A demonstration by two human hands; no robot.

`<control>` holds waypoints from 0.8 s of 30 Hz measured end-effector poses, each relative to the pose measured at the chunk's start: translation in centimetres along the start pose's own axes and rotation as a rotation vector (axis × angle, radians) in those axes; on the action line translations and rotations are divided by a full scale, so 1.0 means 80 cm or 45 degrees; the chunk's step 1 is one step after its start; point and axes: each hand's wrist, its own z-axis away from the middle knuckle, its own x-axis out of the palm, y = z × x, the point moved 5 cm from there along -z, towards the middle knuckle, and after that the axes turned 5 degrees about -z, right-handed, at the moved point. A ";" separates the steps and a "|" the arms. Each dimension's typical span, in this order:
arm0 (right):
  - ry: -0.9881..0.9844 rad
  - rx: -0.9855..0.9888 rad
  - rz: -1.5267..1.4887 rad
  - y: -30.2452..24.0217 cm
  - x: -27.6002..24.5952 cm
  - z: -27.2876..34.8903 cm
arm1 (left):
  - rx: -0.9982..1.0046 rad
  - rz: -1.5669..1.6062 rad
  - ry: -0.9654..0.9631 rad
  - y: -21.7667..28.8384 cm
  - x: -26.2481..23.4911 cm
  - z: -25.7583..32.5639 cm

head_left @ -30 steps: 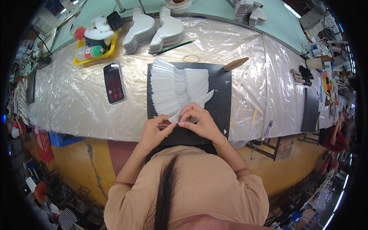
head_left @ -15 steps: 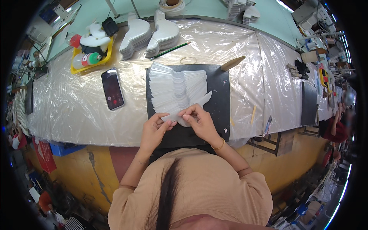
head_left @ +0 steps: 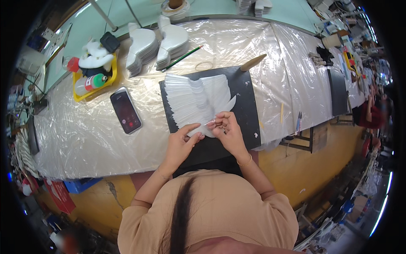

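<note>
Layers of white pieces [head_left: 182, 101] fan out on a black board [head_left: 203, 153] in the head view, just beyond both hands. At the near end, one white piece [head_left: 207, 132] lies between the hands, its visible part running crosswise — left to right. The left hand [head_left: 183, 143] is nearer its left end, thumb and fingertips pinched on it. The right hand [head_left: 230, 134] sits at its right, fingers loosely curled — whether they grip it, I cannot tell.

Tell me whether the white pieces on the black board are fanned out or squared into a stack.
Fanned out: the white pieces overlap in a spread row on the black board, their edges stepped rather than flush.
</note>
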 end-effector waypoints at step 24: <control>0.818 -0.198 -0.458 -0.022 -0.310 0.024 | -0.269 0.168 0.179 -0.079 0.031 0.060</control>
